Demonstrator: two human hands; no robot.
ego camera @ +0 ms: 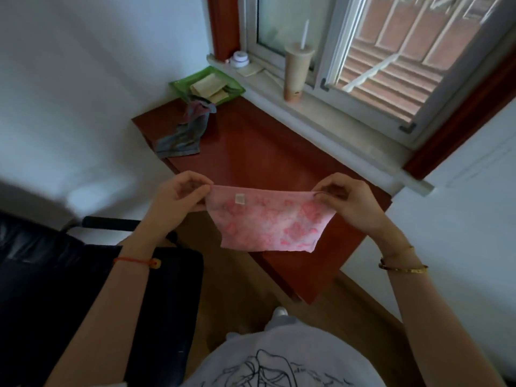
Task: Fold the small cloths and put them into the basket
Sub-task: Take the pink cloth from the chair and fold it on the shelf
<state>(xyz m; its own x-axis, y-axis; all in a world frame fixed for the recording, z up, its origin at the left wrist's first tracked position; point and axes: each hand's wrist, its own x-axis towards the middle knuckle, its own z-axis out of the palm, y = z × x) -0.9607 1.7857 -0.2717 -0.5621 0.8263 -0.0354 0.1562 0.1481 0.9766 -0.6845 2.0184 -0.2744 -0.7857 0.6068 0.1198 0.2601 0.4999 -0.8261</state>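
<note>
Grey shirt (279, 358) is showing closest; left hand (178, 192) and right hand (346, 199) are each pinching a top corner of the pink cloth (268, 222), hanging it above the counter's (265, 152) near edge. Folding's seemingly just beginning, so next is bringing corners together evenly.

Pink patterned cloth (268, 222): hanging spread open, both top corners being pinched. Grey cloth (181, 138): lying crumpled against green basket (178, 85), which is holding folded beige cloths (208, 86).
</note>
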